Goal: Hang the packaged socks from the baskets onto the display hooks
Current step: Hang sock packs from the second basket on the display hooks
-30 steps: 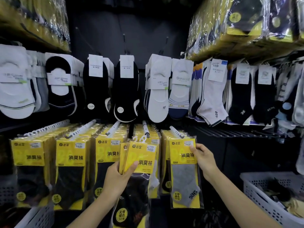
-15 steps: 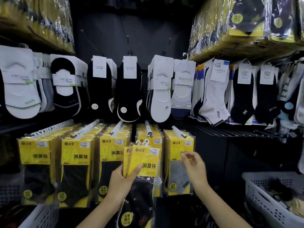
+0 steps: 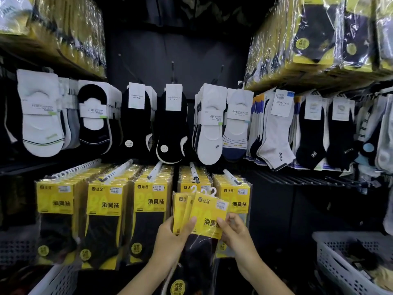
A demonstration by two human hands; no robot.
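My left hand (image 3: 172, 237) grips a fanned bunch of yellow packaged black socks (image 3: 204, 211) with small white hangers on top, held in front of the lower row. My right hand (image 3: 231, 231) pinches the right edge of the front packet in that bunch. Behind them, several white display hooks (image 3: 194, 173) stick out, each loaded with the same yellow packets (image 3: 152, 209). The rightmost hook (image 3: 231, 177) carries a grey-sock packet, mostly hidden by my right hand.
A white slotted basket (image 3: 331, 260) with more packets stands at the lower right; another basket rim (image 3: 53, 279) shows at the lower left. Rows of white and black loose socks hang above, and wrapped yellow stock fills the top shelves.
My right hand let go of the grey-sock packet on the rightmost hook and moved left onto the bunch in my left hand. The bunch rose slightly.
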